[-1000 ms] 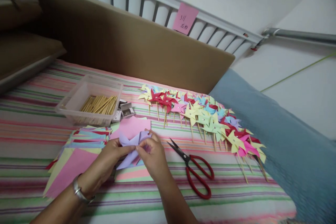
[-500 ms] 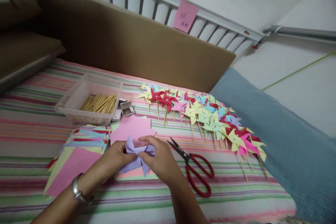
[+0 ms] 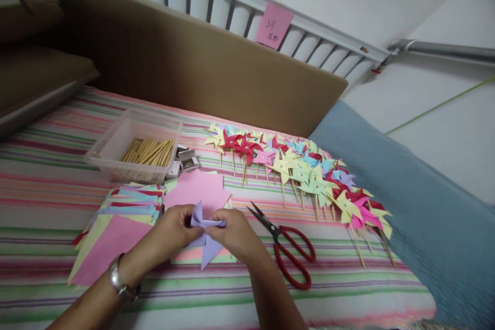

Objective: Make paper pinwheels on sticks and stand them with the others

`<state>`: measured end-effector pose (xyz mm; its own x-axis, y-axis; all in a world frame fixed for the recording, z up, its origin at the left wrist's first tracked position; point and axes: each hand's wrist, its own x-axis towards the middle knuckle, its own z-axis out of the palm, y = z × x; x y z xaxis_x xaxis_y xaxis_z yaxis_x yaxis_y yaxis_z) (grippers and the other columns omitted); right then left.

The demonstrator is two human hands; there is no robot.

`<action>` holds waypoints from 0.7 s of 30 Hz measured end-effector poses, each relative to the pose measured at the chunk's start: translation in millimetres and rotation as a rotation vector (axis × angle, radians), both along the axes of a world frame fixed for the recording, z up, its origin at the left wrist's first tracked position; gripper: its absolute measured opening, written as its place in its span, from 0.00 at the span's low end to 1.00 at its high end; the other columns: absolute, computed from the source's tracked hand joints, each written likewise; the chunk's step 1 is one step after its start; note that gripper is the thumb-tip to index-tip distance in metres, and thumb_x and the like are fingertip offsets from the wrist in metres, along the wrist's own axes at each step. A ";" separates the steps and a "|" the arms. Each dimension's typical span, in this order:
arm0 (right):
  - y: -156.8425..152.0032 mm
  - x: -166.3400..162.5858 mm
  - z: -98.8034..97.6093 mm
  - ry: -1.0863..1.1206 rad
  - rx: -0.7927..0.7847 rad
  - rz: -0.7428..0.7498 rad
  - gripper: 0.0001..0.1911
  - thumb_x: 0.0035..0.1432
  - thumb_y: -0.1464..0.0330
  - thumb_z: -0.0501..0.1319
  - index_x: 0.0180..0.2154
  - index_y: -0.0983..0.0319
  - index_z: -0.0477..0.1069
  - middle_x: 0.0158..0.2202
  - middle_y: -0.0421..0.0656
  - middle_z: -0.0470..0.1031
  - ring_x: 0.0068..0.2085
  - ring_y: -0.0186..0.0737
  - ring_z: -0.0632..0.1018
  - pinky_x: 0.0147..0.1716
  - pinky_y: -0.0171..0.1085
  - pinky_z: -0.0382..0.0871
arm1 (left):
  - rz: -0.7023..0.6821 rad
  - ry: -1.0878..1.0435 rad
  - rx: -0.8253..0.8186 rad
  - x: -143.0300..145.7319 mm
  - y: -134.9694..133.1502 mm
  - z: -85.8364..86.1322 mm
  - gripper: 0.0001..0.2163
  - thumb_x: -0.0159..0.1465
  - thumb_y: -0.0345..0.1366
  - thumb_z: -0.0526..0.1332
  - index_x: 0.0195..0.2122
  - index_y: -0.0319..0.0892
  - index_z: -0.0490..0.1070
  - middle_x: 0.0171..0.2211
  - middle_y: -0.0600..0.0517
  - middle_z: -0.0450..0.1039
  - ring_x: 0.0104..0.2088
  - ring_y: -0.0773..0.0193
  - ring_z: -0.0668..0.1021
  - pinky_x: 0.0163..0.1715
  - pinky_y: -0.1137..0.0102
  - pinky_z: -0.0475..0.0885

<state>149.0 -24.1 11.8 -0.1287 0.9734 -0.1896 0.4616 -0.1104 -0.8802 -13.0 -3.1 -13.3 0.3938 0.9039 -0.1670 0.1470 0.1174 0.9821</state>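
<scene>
Both my hands pinch a lilac paper pinwheel [image 3: 205, 237] low over the striped bedspread [image 3: 46, 191]. My left hand [image 3: 175, 229], with a metal bracelet at the wrist, grips its left side. My right hand [image 3: 234, 234] closes on its centre, folding a blade inward. A loose pink sheet [image 3: 199, 191] lies just behind the pinwheel. Red-handled scissors [image 3: 286, 250] lie open to the right of my right hand.
A stack of coloured paper squares [image 3: 119, 221] lies at the left. A clear plastic tub of wooden sticks [image 3: 135, 152] stands behind it, with small pin boxes [image 3: 184, 161] beside. Several finished pinwheels on sticks [image 3: 305, 175] are spread at the right. A brown headboard [image 3: 193, 72] and a blue blanket [image 3: 406, 206] border the area.
The lilac paper went from a loosely spread shape to a tighter folded pinwheel. Both hands drew closer together and slightly lower over the bedspread.
</scene>
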 end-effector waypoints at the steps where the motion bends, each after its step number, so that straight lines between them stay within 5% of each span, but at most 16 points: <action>1: 0.4 -0.6 -0.3 -0.002 -0.007 0.003 0.06 0.43 0.74 0.60 0.18 0.62 0.71 0.15 0.34 0.62 0.19 0.30 0.62 0.18 0.29 0.52 | -0.001 -0.006 0.010 -0.7 0.4 -0.6 0.03 0.47 0.29 0.62 0.24 0.40 0.74 0.20 0.55 0.73 0.21 0.66 0.70 0.22 0.74 0.62; 7: 3.3 -4.0 -4.3 0.070 -0.038 -0.056 0.05 0.44 0.73 0.59 0.22 0.63 0.73 0.18 0.36 0.65 0.21 0.32 0.66 0.20 0.30 0.55 | 0.102 0.043 0.111 -3.7 1.6 2.9 0.07 0.47 0.30 0.64 0.30 0.42 0.74 0.24 0.54 0.74 0.26 0.62 0.74 0.27 0.72 0.66; 13: 6.1 -12.7 -3.9 0.238 0.009 -0.225 0.04 0.44 0.69 0.62 0.23 0.63 0.74 0.20 0.37 0.69 0.23 0.33 0.68 0.21 0.31 0.59 | 0.470 0.123 0.249 1.0 1.8 3.7 0.26 0.44 0.35 0.69 0.48 0.43 0.70 0.46 0.45 0.73 0.47 0.52 0.73 0.48 0.61 0.65; 17: 6.1 -22.5 -4.9 0.442 -0.033 -0.324 0.05 0.43 0.69 0.63 0.25 0.64 0.75 0.20 0.36 0.69 0.21 0.32 0.68 0.21 0.31 0.61 | 0.579 -0.030 0.059 7.5 3.4 -2.5 0.35 0.45 0.36 0.69 0.55 0.44 0.61 0.53 0.43 0.66 0.44 0.54 0.74 0.41 0.62 0.70; 21: 5.3 -30.3 -7.7 0.594 -0.046 -0.389 0.06 0.42 0.69 0.65 0.26 0.65 0.74 0.20 0.36 0.71 0.21 0.31 0.68 0.22 0.30 0.62 | 0.479 -0.289 -0.193 8.6 1.3 -3.6 0.26 0.46 0.39 0.69 0.47 0.39 0.68 0.39 0.46 0.74 0.34 0.59 0.76 0.32 0.67 0.71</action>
<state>118.7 -18.7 4.0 0.1317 0.9625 -0.2371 -0.1754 -0.2128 -0.9612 -4.4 -1.7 -16.9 0.0035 0.9561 -0.2929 -0.2364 0.2854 0.9288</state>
